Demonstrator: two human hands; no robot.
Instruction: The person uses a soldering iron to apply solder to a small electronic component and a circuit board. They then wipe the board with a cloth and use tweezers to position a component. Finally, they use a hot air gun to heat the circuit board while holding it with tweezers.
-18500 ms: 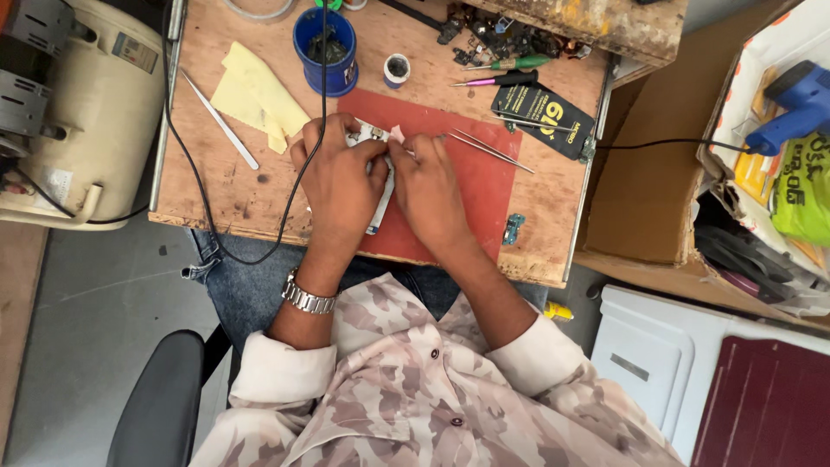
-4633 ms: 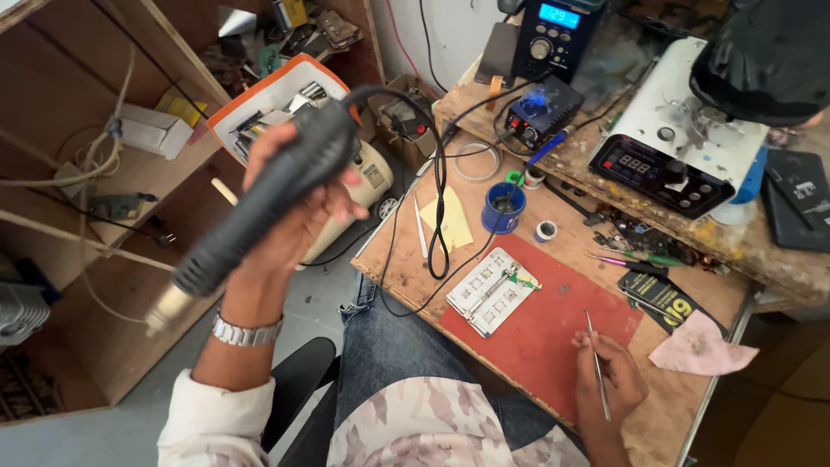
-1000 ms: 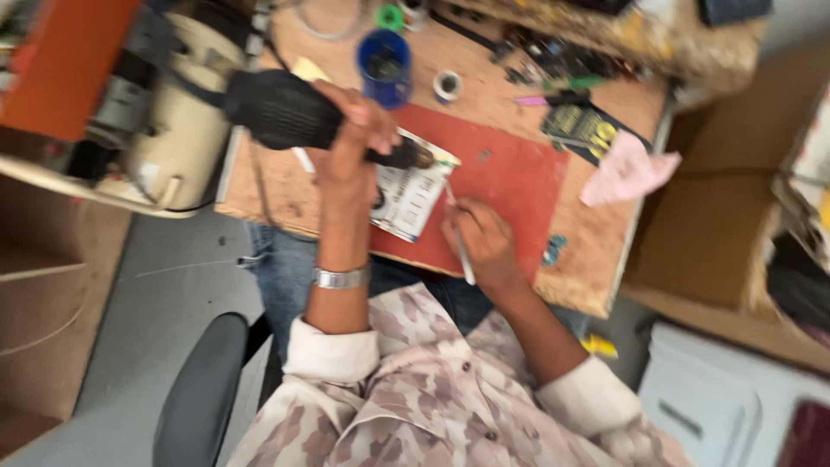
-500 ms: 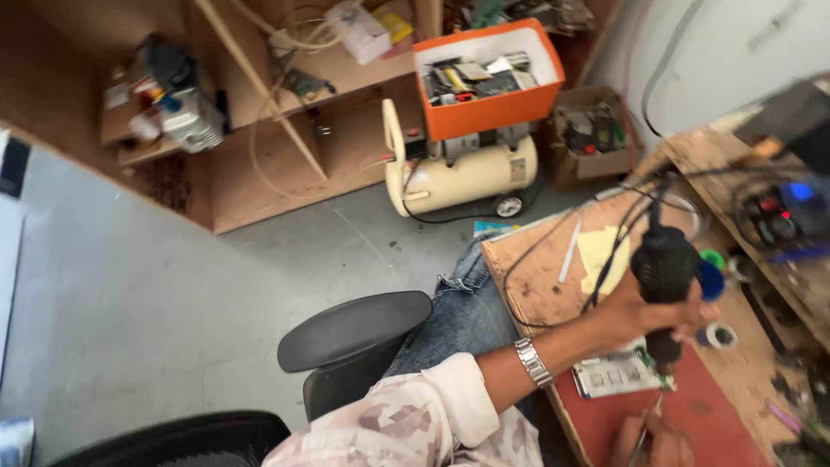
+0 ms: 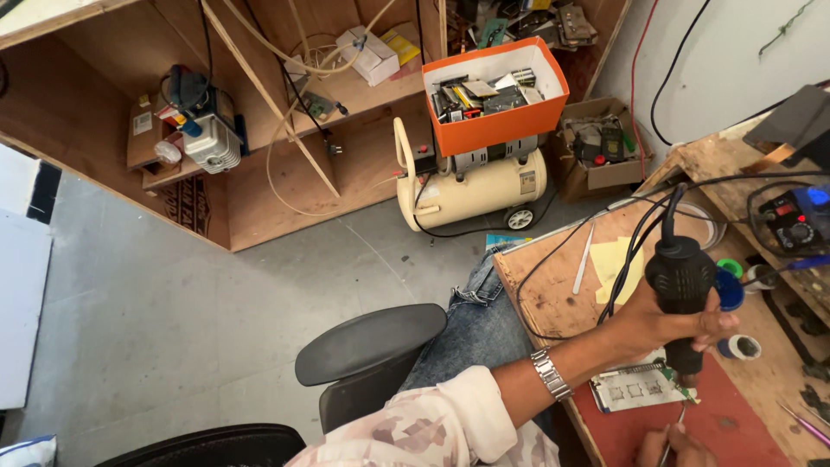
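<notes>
My left hand (image 5: 661, 322) grips a black hot-air gun (image 5: 681, 285), held upright with its nozzle pointing down at a green-edged circuit board (image 5: 635, 387). The board lies at the near edge of a red mat (image 5: 735, 424) on the wooden workbench (image 5: 553, 290). At the bottom of the view, only part of my right hand (image 5: 670, 445) shows, and it pinches thin metal tweezers (image 5: 677, 421) whose tip reaches the board's right side. The gun's black cable (image 5: 631, 238) loops back over the bench.
A blue cup (image 5: 728, 290), a tape roll (image 5: 739, 347) and a yellow cloth (image 5: 618, 264) sit beyond the board. A cream air compressor (image 5: 471, 186) with an orange parts box (image 5: 493, 91) stands on the floor by wooden shelves. A black chair armrest (image 5: 372, 342) is at my left.
The view has swung left and settled toward the floor and shelves. My left hand keeps the hot-air gun over the board; my right hand still has the tweezers at it.
</notes>
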